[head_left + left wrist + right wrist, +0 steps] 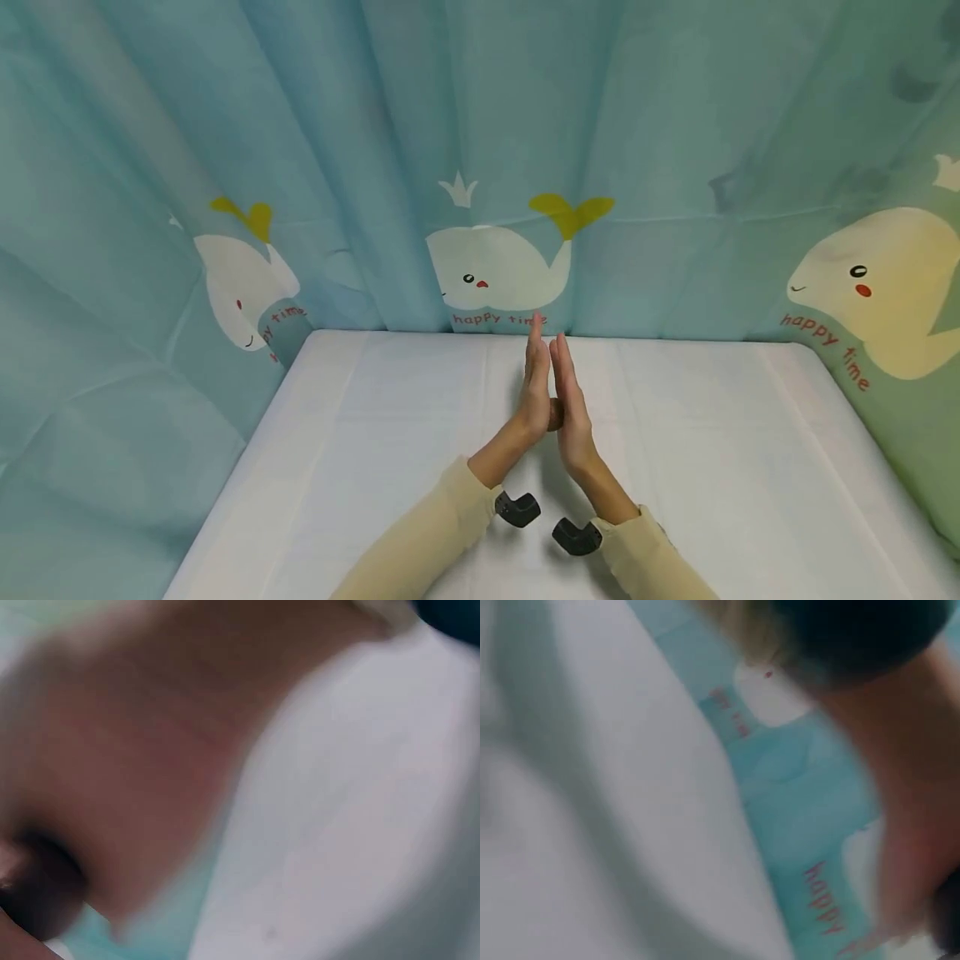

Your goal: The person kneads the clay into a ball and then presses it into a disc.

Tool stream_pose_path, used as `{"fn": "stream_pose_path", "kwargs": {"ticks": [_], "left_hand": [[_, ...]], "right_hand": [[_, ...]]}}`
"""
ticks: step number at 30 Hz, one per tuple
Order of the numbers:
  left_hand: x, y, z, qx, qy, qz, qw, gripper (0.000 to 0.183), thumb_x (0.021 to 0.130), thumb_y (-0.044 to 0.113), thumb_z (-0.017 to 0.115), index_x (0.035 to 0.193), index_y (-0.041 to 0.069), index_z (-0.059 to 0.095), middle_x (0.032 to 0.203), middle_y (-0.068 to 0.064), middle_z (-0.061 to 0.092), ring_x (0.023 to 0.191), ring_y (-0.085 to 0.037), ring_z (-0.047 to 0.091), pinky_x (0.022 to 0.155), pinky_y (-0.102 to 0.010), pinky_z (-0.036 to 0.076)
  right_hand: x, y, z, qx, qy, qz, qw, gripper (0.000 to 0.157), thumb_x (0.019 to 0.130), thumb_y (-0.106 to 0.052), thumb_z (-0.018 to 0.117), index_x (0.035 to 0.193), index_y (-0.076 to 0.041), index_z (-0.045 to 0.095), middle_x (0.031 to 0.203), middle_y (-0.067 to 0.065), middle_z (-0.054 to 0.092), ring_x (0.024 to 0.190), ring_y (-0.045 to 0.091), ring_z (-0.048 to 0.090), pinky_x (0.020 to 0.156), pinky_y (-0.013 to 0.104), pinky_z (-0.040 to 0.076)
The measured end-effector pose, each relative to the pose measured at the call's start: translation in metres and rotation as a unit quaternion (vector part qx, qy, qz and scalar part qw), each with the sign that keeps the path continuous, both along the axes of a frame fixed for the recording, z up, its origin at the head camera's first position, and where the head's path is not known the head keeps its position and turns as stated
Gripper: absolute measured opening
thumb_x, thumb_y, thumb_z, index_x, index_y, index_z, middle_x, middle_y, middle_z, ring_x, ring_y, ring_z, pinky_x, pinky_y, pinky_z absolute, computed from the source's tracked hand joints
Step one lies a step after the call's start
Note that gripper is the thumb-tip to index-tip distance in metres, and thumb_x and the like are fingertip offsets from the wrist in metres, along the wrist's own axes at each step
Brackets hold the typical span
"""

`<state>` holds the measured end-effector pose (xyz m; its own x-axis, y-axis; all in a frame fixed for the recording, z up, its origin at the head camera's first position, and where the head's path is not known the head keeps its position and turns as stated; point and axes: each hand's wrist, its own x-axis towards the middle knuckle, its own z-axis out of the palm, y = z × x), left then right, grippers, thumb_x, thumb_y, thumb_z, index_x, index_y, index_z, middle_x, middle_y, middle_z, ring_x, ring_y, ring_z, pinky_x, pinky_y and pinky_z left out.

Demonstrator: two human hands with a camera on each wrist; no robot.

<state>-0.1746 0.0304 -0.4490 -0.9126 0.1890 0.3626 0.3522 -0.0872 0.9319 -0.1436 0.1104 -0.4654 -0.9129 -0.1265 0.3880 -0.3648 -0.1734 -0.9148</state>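
Note:
A small, round, dark brown thing (556, 414) sits between the two palms in the head view, mostly covered by them. My left hand (534, 404) presses on it from the left with straight fingers pointing away from me. From the other side my right hand (574, 425) presses with its fingers straight too. Both hands stand nearly upright, palms facing, above the white table. In the blurred left wrist view the brown thing (49, 892) shows against the palm at the lower left. The right wrist view catches only a dark edge of the round thing (949, 915).
A white-covered table (390, 417) spreads under the hands. Behind and beside it hangs a blue-green curtain (660, 125) printed with whales and red lettering. Black wrist cameras, left (517, 509) and right (577, 537), stick out from the beige sleeves close to each other.

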Motion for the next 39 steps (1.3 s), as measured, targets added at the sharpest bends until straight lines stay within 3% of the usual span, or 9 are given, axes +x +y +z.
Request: {"fn": "stream_pose_path", "kwargs": {"ticks": [4, 6, 11, 13, 17, 22, 27, 33, 39], "left_hand": [[0.006, 0.002, -0.006, 0.002, -0.008, -0.006, 0.9999, 0.066, 0.111, 0.05, 0.014, 0.167, 0.019, 0.002, 0.172, 0.003, 0.002, 0.157, -0.018, 0.005, 0.123, -0.052, 0.009], [0.014, 0.005, -0.006, 0.009, -0.011, -0.015, 0.9998, 0.066, 0.11, 0.052, 0.015, 0.167, 0.02, 0.003, 0.172, 0.005, 0.002, 0.156, -0.016, 0.006, 0.123, -0.05, 0.013], [0.027, 0.007, 0.001, 0.015, -0.011, -0.031, 0.9993, 0.064, 0.111, 0.048, 0.014, 0.167, 0.02, 0.001, 0.172, 0.006, -0.001, 0.156, -0.013, 0.002, 0.124, -0.048, 0.008], [0.026, 0.006, 0.003, 0.025, -0.009, -0.033, 0.9991, 0.063, 0.111, 0.044, 0.013, 0.167, 0.019, 0.0, 0.173, 0.002, -0.001, 0.157, -0.015, 0.0, 0.124, -0.049, 0.004], [0.013, 0.003, 0.003, 0.021, 0.002, -0.008, 0.9997, 0.062, 0.112, 0.041, 0.013, 0.167, 0.016, 0.001, 0.173, -0.001, 0.002, 0.158, -0.019, 0.0, 0.124, -0.054, 0.0], [-0.003, -0.001, -0.009, -0.053, 0.005, 0.041, 0.9978, 0.065, 0.11, 0.052, 0.011, 0.167, 0.022, 0.005, 0.172, 0.002, 0.007, 0.158, -0.022, 0.001, 0.118, -0.068, -0.004], [0.001, 0.0, -0.019, -0.039, -0.001, 0.029, 0.9988, 0.065, 0.11, 0.051, 0.012, 0.167, 0.021, 0.005, 0.173, 0.001, 0.005, 0.158, -0.022, 0.002, 0.119, -0.065, -0.003], [0.012, 0.004, -0.009, 0.003, 0.003, -0.014, 0.9999, 0.064, 0.11, 0.048, 0.014, 0.167, 0.021, 0.0, 0.173, 0.001, -0.002, 0.157, -0.018, 0.003, 0.123, -0.048, 0.012], [0.001, -0.001, 0.002, 0.005, 0.024, 0.013, 0.9996, 0.065, 0.111, 0.046, 0.017, 0.167, 0.017, 0.003, 0.173, -0.001, 0.004, 0.158, -0.02, 0.006, 0.124, -0.051, 0.008]], "right_hand": [[-0.001, 0.002, 0.011, 0.006, 0.034, -0.027, 0.999, 0.056, 0.113, -0.034, 0.012, 0.167, -0.022, 0.005, 0.173, 0.0, 0.006, 0.158, 0.021, 0.002, 0.122, 0.037, 0.004], [-0.007, 0.006, 0.012, 0.003, 0.03, -0.036, 0.999, 0.056, 0.113, -0.035, 0.013, 0.167, -0.025, 0.005, 0.172, -0.002, 0.006, 0.158, 0.018, 0.003, 0.119, 0.034, 0.014], [-0.022, 0.015, 0.003, -0.018, 0.0, -0.034, 0.999, 0.055, 0.112, -0.037, 0.01, 0.167, -0.03, 0.004, 0.172, -0.007, 0.004, 0.157, 0.013, 0.002, 0.121, 0.037, 0.011], [-0.023, 0.015, -0.002, -0.011, -0.006, -0.028, 1.0, 0.055, 0.112, -0.037, 0.009, 0.167, -0.028, 0.004, 0.172, -0.006, 0.003, 0.158, 0.015, 0.001, 0.124, 0.045, 0.0], [-0.014, 0.007, -0.008, -0.001, -0.01, 0.0, 1.0, 0.056, 0.113, -0.038, 0.007, 0.167, -0.024, 0.004, 0.173, -0.003, 0.002, 0.158, 0.018, 0.001, 0.123, 0.054, 0.0], [-0.003, 0.001, 0.003, 0.004, 0.017, -0.011, 1.0, 0.056, 0.112, -0.039, 0.01, 0.167, -0.027, 0.004, 0.172, 0.0, 0.007, 0.158, 0.02, 0.002, 0.122, 0.056, -0.002], [-0.008, 0.003, 0.014, 0.034, 0.048, -0.023, 0.998, 0.057, 0.113, -0.036, 0.013, 0.167, -0.025, 0.001, 0.172, 0.002, 0.007, 0.158, 0.022, 0.004, 0.121, 0.059, -0.003], [-0.021, 0.01, 0.004, 0.012, 0.004, -0.01, 1.0, 0.055, 0.113, -0.033, 0.009, 0.167, -0.024, 0.001, 0.172, 0.002, 0.005, 0.158, 0.023, 0.003, 0.124, 0.049, 0.003], [-0.008, 0.001, -0.011, -0.023, -0.015, 0.027, 0.999, 0.059, 0.113, -0.041, 0.006, 0.167, -0.019, -0.002, 0.173, 0.001, 0.0, 0.158, 0.025, -0.003, 0.122, 0.028, 0.009]]}}
